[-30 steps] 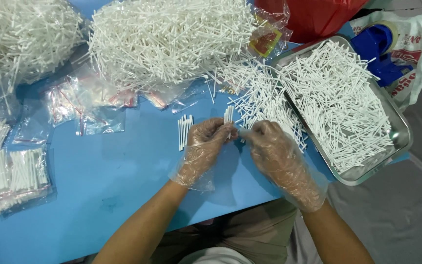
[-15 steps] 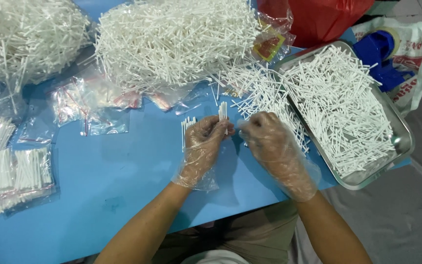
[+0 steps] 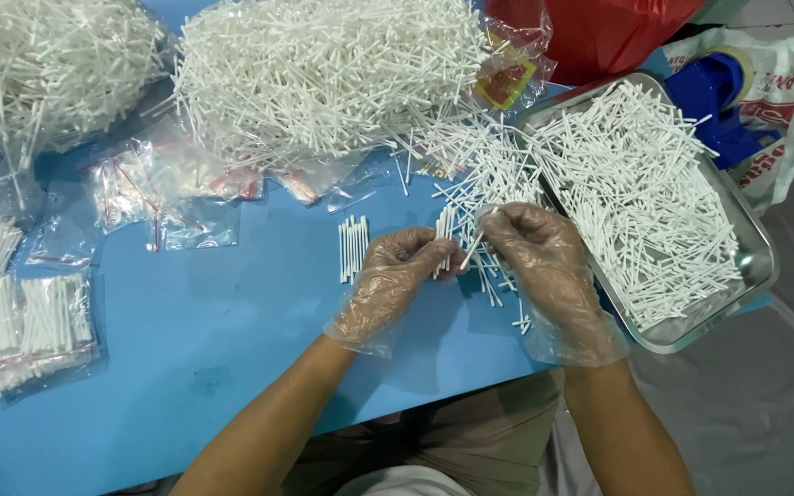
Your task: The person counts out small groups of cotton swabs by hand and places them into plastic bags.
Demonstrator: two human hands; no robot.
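Both my hands wear thin clear plastic gloves over the blue table point(image 3: 204, 340). My left hand point(image 3: 399, 276) pinches a small upright bundle of white sticks point(image 3: 446, 228). My right hand point(image 3: 535, 248) holds a single white stick point(image 3: 476, 244) slanted toward that bundle. A small aligned row of white sticks point(image 3: 353, 246) lies flat just left of my left hand. Loose white sticks point(image 3: 484, 174) are scattered under and behind my hands.
A metal tray point(image 3: 754, 241) full of white sticks sits at the right table edge. Two big heaps of sticks point(image 3: 323, 73) on clear plastic lie at the back. Filled clear bags point(image 3: 20, 321) lie at left, empty ones point(image 3: 158, 197) in the middle. A red bag point(image 3: 599, 28) stands behind.
My hands stay together at the same spot; the bundle in my left hand is still upright, and my right hand has brought one stick against it.
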